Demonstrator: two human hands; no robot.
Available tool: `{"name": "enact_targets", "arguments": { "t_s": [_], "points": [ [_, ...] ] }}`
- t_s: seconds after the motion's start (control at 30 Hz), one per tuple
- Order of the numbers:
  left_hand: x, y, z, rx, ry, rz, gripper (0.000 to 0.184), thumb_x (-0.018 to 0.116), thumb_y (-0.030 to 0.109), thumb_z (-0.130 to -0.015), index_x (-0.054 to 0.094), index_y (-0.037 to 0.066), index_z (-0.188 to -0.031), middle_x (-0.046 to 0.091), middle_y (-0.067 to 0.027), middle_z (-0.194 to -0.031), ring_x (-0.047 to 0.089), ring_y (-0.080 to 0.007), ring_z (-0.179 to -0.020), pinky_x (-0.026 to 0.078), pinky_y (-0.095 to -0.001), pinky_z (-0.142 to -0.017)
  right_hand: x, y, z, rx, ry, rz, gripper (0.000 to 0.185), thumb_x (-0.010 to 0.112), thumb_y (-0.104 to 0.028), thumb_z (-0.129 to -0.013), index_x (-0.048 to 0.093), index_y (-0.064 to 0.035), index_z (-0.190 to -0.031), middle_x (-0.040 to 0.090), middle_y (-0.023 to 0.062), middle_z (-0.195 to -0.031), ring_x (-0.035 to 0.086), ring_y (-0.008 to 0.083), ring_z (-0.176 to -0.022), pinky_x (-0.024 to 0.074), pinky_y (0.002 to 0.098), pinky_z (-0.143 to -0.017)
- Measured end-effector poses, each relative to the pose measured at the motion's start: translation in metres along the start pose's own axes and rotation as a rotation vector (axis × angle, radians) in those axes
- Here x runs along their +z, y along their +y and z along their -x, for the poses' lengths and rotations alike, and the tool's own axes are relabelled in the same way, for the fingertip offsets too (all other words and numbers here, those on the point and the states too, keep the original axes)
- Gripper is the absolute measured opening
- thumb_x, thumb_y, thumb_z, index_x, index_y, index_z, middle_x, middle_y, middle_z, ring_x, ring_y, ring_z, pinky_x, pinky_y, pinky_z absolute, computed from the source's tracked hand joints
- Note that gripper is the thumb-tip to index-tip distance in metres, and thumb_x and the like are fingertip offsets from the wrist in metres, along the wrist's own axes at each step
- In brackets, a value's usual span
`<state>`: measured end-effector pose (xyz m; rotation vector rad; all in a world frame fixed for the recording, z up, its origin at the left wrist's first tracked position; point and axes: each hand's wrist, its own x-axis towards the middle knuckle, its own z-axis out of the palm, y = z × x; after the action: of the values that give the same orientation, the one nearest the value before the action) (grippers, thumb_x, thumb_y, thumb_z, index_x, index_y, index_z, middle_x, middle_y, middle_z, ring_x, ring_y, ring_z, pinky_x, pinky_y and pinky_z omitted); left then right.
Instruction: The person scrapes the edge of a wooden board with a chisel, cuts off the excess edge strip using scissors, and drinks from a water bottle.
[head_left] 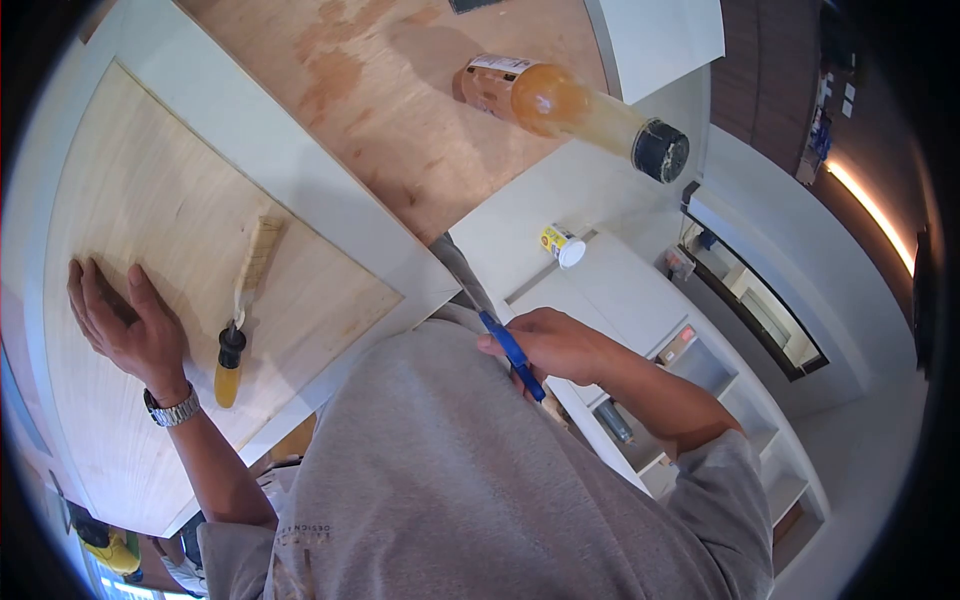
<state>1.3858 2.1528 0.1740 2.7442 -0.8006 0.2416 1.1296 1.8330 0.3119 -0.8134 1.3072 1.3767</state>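
My left hand, a metal watch on its wrist, lies with fingers spread on a pale wood panel with a white border. Just right of it on the panel is a tool with a yellow handle and a dark collar; its far end meets a pale, wrapped-looking strip. My right hand is closed round a blue-handled tool in front of my shirt. A thin part of that tool points up and left, past the panel's corner; its tip is hard to make out.
A bottle of amber liquid with a black cap stands on a stained reddish-brown board. Beyond my right hand, a yellow-and-white cup is on a white surface beside open shelves. People are partly visible at the lower left.
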Motion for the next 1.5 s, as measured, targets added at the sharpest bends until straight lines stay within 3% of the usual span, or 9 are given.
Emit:
{"name": "enact_targets", "arguments": {
  "t_s": [0.57, 1.17, 1.5],
  "points": [
    [0.004, -0.005, 0.001, 0.030, -0.004, 0.046, 0.046, 0.065, 0.029, -0.096, 0.054, 0.003, -0.133, 0.054, -0.0176, -0.141, 0.050, -0.0357, -0.129, 0.041, -0.0485, -0.105, -0.005, -0.009, -0.003, 0.017, -0.003, 0.132, 0.071, 0.066, -0.062, -0.085, 0.067, 0.0079, -0.095, 0.065, 0.0108, -0.066, 0.067, 0.0174, -0.058, 0.0523, 0.0286, -0.054],
    [0.002, 0.000, -0.001, 0.014, -0.008, 0.059, 0.046, 0.065, 0.028, -0.096, 0.055, 0.002, -0.132, 0.054, -0.0184, -0.141, 0.049, -0.0363, -0.130, 0.039, -0.0493, -0.107, -0.001, -0.016, 0.007, -0.029, 0.046, 0.248, 0.065, 0.068, -0.059, -0.086, 0.067, 0.0051, -0.078, 0.062, 0.0083, -0.062, 0.063, 0.0160, -0.055, 0.0494, 0.0301, -0.052],
    [0.000, 0.004, -0.002, -0.003, -0.009, 0.038, 0.046, 0.064, 0.028, -0.096, 0.055, 0.001, -0.132, 0.054, -0.0179, -0.140, 0.050, -0.0364, -0.129, 0.040, -0.0484, -0.106, -0.010, 0.004, 0.012, -0.067, 0.066, 0.227, 0.054, 0.073, -0.044, -0.089, 0.068, 0.0081, -0.103, 0.065, 0.0069, -0.065, 0.064, 0.0128, -0.058, 0.0495, 0.0276, -0.053]
  ]
}}
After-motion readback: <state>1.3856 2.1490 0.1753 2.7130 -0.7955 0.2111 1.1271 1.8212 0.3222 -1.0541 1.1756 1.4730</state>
